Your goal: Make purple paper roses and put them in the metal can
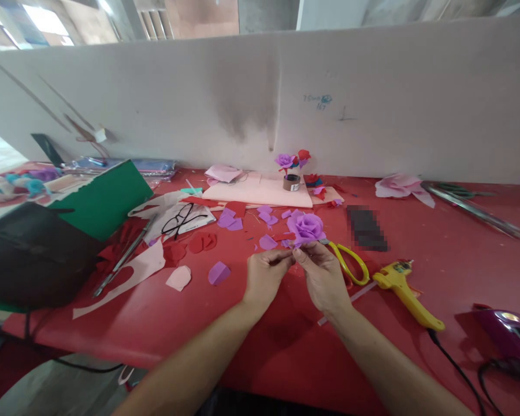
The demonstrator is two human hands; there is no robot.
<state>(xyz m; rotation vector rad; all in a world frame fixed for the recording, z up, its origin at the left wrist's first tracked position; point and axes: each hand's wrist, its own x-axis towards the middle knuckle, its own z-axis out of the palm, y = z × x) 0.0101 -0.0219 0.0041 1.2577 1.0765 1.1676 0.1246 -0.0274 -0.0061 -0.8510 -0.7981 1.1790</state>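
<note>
A purple paper flower [305,226] with layered, curled petals stands up from the fingers of my right hand [326,274], which is closed around its base. My left hand [266,276] is pinched close beside it, its fingertips meeting the right thumb under the bloom; what lies in that pinch is too small to make out. Just right of the flower lie yellow-handled scissors [351,263], partly behind my right hand. Loose purple petals [219,273] and red petals [203,242] are scattered on the red table [173,329] left of my hands.
A yellow glue gun [409,293] with a black cord lies to the right, near a dark blurred rectangle [367,227]. Finished flowers [286,160] stand in a tape roll [292,184] at the back. Eyeglasses [183,222] and a black bag [34,254] are left.
</note>
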